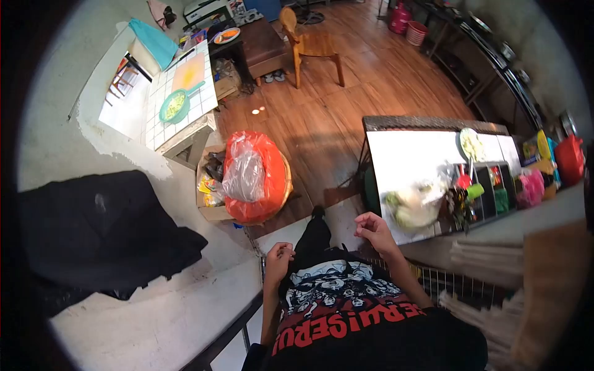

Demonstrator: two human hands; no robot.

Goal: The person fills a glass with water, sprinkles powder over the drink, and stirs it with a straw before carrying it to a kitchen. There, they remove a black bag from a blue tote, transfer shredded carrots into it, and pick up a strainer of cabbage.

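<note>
My left hand (280,256) hangs in front of my body with its fingers loosely curled in, and nothing shows in it. Over at the right, my right hand (373,232) is raised with fingers bent and the thumb a little apart; it appears to hold nothing. Nearest to the right hand is a clear plastic bag of pale green vegetables (416,207) on the white table (396,151); hand and bag do not touch. A plate of shredded pale vegetable (471,145) lies farther back on that table. Beside it, a dark divided tray (489,193) holds bottles and packets.
A basket lined with a red plastic bag (247,185) stands on the floor ahead, next to a cardboard box (210,207). On the tiled counter (158,133) sits a green strainer (175,106) with chopped greens. A wooden chair (312,46) and gas cylinder (400,18) are farther off.
</note>
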